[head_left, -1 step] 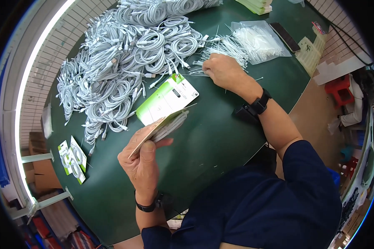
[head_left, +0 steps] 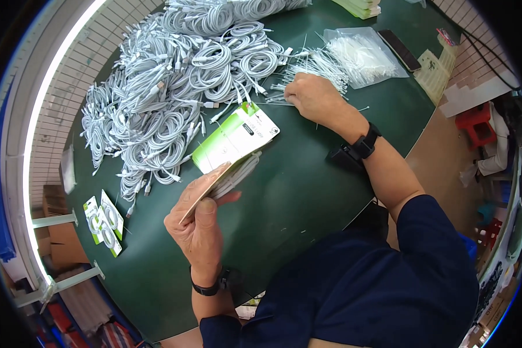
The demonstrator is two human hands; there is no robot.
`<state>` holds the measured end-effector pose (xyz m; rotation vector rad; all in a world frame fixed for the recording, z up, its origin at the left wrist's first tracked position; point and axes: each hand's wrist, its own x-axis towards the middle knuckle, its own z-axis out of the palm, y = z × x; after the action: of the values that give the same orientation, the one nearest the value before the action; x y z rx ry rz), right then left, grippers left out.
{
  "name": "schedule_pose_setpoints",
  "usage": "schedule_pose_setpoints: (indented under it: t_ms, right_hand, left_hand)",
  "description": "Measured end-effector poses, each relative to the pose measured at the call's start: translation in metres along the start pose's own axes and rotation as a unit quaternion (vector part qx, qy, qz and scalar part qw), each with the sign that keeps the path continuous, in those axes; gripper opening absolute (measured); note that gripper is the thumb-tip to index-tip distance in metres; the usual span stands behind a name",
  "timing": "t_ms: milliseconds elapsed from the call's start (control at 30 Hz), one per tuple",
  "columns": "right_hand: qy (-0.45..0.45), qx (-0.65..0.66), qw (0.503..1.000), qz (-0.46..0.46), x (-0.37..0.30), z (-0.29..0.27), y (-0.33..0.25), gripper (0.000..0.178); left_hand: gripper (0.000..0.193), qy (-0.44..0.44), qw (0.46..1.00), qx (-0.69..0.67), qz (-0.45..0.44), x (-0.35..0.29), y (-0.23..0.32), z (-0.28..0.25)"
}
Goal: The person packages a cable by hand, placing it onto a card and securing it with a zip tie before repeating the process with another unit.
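Seen from my head, both of my hands are at work over a dark green table (head_left: 313,180). Near and left of centre, my left hand (head_left: 200,232) grips a card (head_left: 233,169) tilted almost on edge, the thumb closed against the fingers to pinch it, with a white coil (head_left: 240,176) along its right face. Farther off and to the right, my right hand (head_left: 319,101) has its fingers curled and drawn together at the near edge of a loose heap of white ties (head_left: 322,65); whether the fingertips have hold of one, I cannot tell.

Just beyond my left hand lies a green-and-white card (head_left: 238,134), partly hidden by the one I hold. A great pile of pale grey cables (head_left: 180,75) fills the far left. Right of the heap sits a clear bag (head_left: 362,57) of more ties, a dark phone (head_left: 399,50) just beside it. At near left, three carded coils (head_left: 104,223) lie bunched together. Beyond the table's right edge stands a red stool (head_left: 475,124).
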<state>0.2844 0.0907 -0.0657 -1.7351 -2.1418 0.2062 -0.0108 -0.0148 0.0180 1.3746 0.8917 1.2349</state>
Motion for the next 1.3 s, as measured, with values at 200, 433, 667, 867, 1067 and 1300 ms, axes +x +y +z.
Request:
schedule_pose_setpoints:
  t_ms: [200,433,667,867,1067,1300]
  right_hand:
    - [0.017,-0.002,1.000,-0.026,0.001,0.001,0.004,0.014]
    - [0.102,0.035,0.994,-0.011,0.000,-0.007,-0.004,0.013]
    - [0.201,0.179,0.957,-0.110,0.002,-0.027,-0.018,0.014]
    - [0.162,0.362,0.918,0.006,0.000,-0.029,-0.026,0.016]
    - [0.108,0.292,0.950,-0.012,0.004,-0.013,-0.010,0.016]
    - [0.094,0.241,0.965,-0.036,0.009,0.005,-0.007,0.022]
  left_hand:
    - [0.030,0.034,0.985,0.102,0.133,0.006,-0.009,0.000]
    - [0.026,0.053,0.968,0.184,0.160,0.012,-0.017,-0.003]
    - [0.026,0.076,0.963,0.201,0.164,0.015,-0.026,-0.006]
    - [0.028,0.041,0.959,0.208,0.188,0.018,-0.026,-0.007]
    - [0.029,0.043,0.961,0.201,0.184,0.017,-0.029,-0.010]
    - [0.028,0.040,0.961,0.210,0.175,0.019,-0.031,-0.007]
